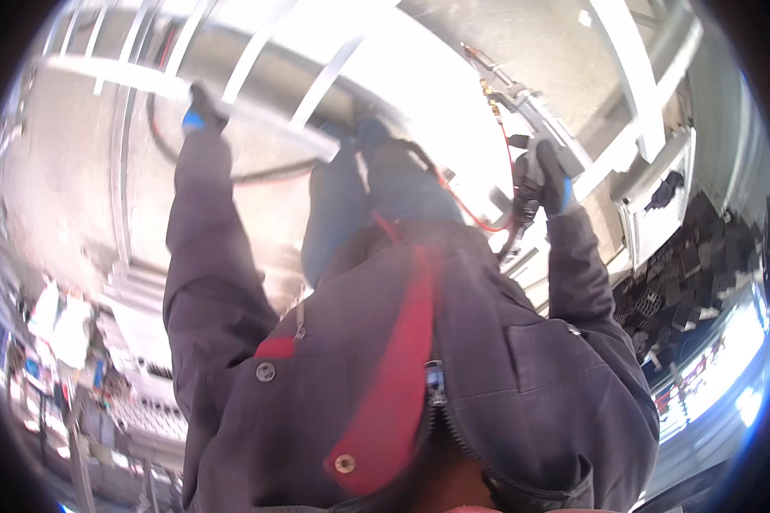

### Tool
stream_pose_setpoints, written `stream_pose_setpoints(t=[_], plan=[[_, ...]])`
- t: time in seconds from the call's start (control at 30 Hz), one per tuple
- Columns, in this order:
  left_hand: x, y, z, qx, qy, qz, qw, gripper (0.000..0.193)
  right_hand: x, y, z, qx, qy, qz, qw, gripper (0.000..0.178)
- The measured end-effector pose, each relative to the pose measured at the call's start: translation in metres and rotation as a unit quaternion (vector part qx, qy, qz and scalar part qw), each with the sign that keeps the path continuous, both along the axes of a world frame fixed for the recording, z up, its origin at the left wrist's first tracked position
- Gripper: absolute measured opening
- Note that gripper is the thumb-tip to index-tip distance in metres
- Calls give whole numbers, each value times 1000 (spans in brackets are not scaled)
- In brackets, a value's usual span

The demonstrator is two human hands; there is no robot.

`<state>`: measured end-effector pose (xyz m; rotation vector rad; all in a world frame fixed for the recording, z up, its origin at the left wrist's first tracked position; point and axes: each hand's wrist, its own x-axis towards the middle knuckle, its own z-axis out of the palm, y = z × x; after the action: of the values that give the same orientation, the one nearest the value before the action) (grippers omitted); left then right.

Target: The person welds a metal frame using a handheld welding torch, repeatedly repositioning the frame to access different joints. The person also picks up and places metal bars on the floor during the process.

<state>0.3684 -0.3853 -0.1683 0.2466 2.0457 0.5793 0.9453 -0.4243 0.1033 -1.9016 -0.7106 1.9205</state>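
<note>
My left hand (202, 109), in a dark and blue glove, is closed around a pale metal bar (145, 81) that runs across the upper left. My right hand (546, 178), gloved the same way, grips the handle of a long pistol-shaped tool (522, 103) whose slim nozzle points up and to the left. A thin red hose (462, 205) runs from the tool down toward my body. My dark jacket with a red strap (393, 376) fills the lower middle, and my blue-trousered legs (359, 197) show above it.
Pale metal frame bars (642, 77) cross the upper right over a concrete floor (51, 179). A black hose (257, 175) loops on the floor under the bar. A pile of dark metal parts (701, 274) lies at right, and light-coloured stacked items (68, 333) at lower left.
</note>
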Motion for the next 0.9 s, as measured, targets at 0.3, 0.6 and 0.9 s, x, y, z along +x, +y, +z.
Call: stream_pose_setpoints(t=[0.3, 0.6, 0.9], plan=[[17, -65, -29, -60, -77, 40, 994, 62, 121, 26, -104, 46, -48, -219, 974, 61], [4, -196, -10, -237, -119, 31, 964, 58, 201, 46, -220, 12, -58, -301, 952, 29], [52, -150, 41, -165, -210, 115, 957, 29, 233, 7, -319, -1, -51, -310, 949, 25]])
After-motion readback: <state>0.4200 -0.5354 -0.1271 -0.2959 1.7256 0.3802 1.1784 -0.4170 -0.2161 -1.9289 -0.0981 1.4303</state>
